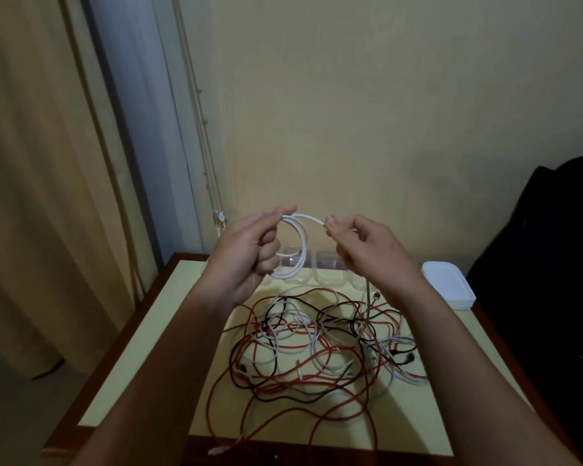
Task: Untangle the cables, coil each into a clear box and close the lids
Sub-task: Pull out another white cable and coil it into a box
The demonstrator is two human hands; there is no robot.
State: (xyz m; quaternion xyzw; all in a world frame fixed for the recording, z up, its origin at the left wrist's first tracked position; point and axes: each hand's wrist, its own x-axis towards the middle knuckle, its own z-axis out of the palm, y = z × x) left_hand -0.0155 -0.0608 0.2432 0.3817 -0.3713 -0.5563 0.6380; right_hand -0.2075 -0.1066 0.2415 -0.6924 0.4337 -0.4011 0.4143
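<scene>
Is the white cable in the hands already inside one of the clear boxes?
No, the white cable is held coiled in the air between the left hand and right hand.

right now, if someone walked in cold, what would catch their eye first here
The two raised hands: the left hand holds a small coil of white cable while the right hand pinches its free end. Below them, a tangle of red, black and white cables sprawls across the pale table. At the far edge sit clear boxes, with a stack of white lids to the right.

Both hands raised, left (249,250) fisted, right (360,243) pinching, forearms extended.
</scene>
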